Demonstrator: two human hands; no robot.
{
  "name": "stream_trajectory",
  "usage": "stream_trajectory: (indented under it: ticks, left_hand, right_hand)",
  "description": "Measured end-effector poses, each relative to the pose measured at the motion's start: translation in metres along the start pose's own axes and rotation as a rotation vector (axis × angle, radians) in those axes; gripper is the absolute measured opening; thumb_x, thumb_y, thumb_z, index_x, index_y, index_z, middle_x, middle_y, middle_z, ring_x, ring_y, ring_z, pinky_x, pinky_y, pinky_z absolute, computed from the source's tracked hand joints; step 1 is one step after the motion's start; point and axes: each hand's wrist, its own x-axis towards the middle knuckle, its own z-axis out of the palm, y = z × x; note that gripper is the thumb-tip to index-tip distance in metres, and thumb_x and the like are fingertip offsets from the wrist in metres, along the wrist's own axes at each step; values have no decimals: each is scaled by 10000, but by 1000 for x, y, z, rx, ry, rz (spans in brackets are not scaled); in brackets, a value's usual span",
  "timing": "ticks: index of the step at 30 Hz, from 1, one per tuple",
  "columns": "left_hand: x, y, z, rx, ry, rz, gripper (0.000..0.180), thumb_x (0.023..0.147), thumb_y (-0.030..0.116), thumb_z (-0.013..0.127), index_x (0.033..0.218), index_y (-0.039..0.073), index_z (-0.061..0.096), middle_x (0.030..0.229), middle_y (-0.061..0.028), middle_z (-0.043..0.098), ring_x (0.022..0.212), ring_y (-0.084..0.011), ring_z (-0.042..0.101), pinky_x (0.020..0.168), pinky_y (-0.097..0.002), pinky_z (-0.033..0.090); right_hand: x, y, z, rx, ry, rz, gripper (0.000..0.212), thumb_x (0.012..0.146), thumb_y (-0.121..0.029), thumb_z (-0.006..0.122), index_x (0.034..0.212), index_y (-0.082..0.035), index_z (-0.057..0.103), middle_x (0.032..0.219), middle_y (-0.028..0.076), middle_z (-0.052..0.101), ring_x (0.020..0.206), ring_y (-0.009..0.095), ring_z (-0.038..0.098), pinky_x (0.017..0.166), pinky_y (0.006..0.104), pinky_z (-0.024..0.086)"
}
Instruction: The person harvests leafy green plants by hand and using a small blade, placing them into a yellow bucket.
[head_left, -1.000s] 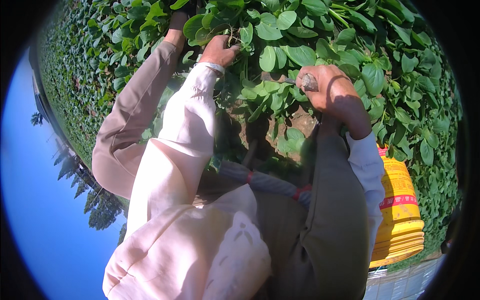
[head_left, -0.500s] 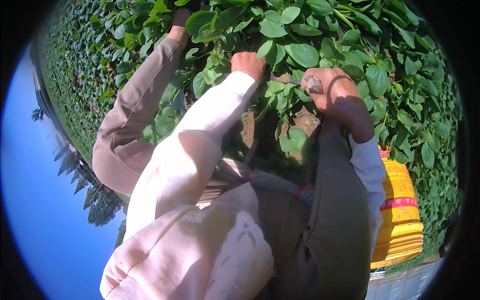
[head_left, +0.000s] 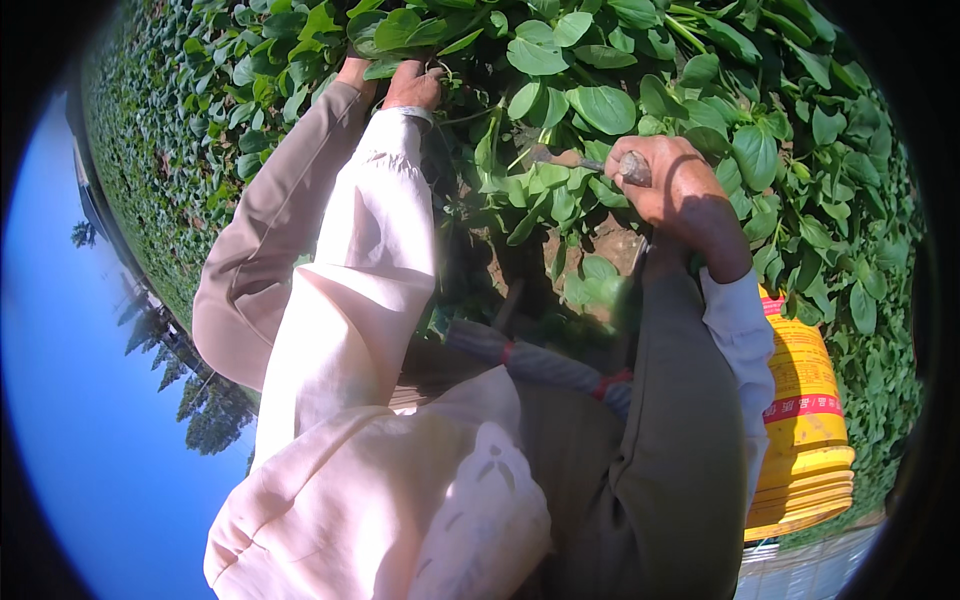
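My left hand (head_left: pixel 412 88) is curled in among the leaves beside my left ankle (head_left: pixel 357 72). Its fingers are bent and partly hidden by leaves, so what they hold cannot be made out. My right hand (head_left: pixel 675 185) grips a small hand tool with a round wooden handle (head_left: pixel 633 168) and a thin metal shaft (head_left: pixel 592 164). The tool points left, its brownish, flat end (head_left: pixel 560 157) lying over the leafy green plants (head_left: pixel 548 190). Broad, round-leaved greens (head_left: pixel 603 108) stand just beyond both hands.
A yellow bucket (head_left: pixel 800 430) with a red band lies tilted by my right leg (head_left: pixel 675 400). Bare brown soil (head_left: pixel 610 240) shows between my legs. A grey wrapped roll with red ties (head_left: pixel 550 367) crosses beneath me. Dense greens (head_left: pixel 150 150) spread to the left.
My left hand has moved left and farther away, from the plants near the tool's tip to the leaves beside my left ankle. My right hand and the tool have hardly moved.
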Motion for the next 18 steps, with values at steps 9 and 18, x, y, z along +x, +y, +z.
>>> stream_trajectory:
  ticks: [9, 18]
  left_hand:
    - [-21, 26, 36, 1098, -11, 2, 331, 764, 201, 650, 1089, 139, 649, 1066, -158, 660, 961, -335, 651, 801, -425, 535]
    - [10, 17, 23, 848, -268, -153, 406, 855, 338, 562, 1114, 33, 629, 1097, -201, 646, 1048, -327, 615, 951, -378, 458]
  right_hand:
    - [4, -19, -13, -21, -181, 191, 114, 769, -129, 630, 872, -92, 661, 828, 161, 653, 846, 360, 609, 760, 430, 492]
    - [3, -13, -11, 3, -128, 70, 117, 759, -121, 634, 872, -94, 649, 789, 154, 646, 796, 362, 611, 712, 432, 493]
